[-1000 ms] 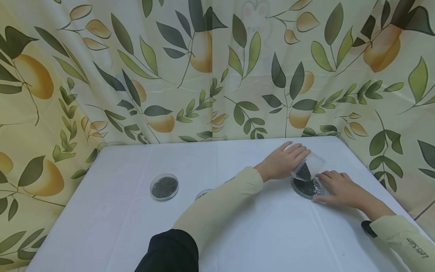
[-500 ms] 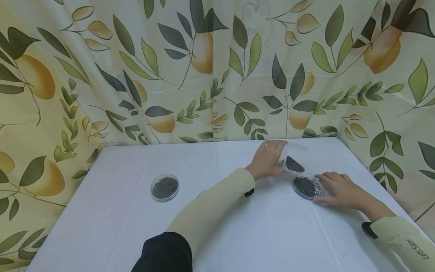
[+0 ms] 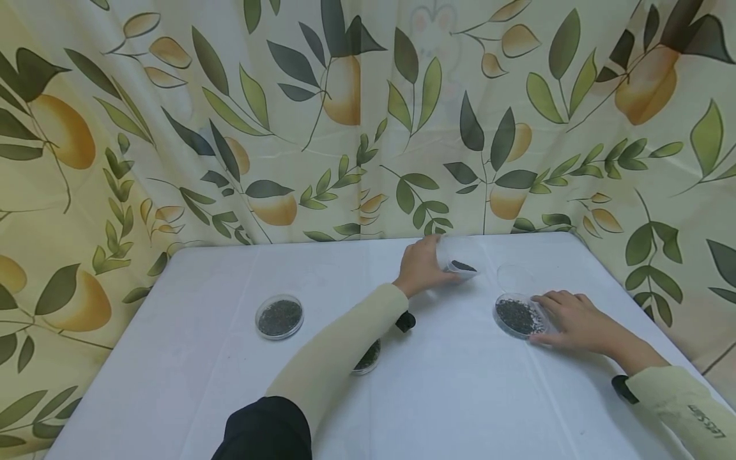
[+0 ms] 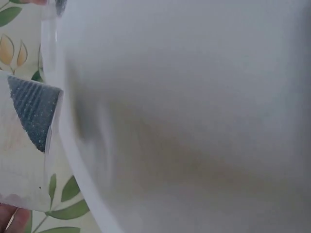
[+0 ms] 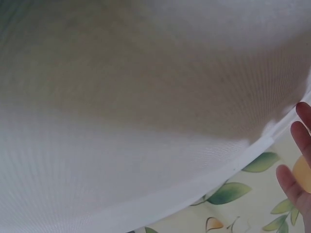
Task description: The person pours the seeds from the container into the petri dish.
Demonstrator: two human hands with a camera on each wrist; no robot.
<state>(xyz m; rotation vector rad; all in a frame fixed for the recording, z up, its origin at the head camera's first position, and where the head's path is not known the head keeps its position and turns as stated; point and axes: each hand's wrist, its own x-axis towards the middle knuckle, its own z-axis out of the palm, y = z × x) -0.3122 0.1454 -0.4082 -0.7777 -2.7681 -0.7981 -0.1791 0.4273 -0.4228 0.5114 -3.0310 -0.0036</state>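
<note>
My left hand (image 3: 422,265) grips a tilted clear plastic cup (image 3: 454,252) with dark granules gathered at one side. In the left wrist view the cup (image 4: 24,170) shows a dark wedge of granules, with fingertips at its edges. Toward the right of the table is a petri dish (image 3: 517,314) filled with dark granules and some white bits on its right side. The thumb and fingers of my right hand (image 3: 577,319) hold this dish by its right rim. In the right wrist view only the fingers (image 5: 302,138) show; the dish is not seen there.
On the white-covered table (image 3: 448,396), another filled petri dish (image 3: 279,317) stands at left. A further dish (image 3: 368,358) is partly hidden under my left forearm. A clear round lid (image 3: 515,278) lies behind the right dish. A patterned curtain (image 3: 368,128) hangs behind.
My left hand has moved the cup left, away from above the right dish, and the cup's tilt has changed. The dish under the forearm shows more. My right hand stays put.
</note>
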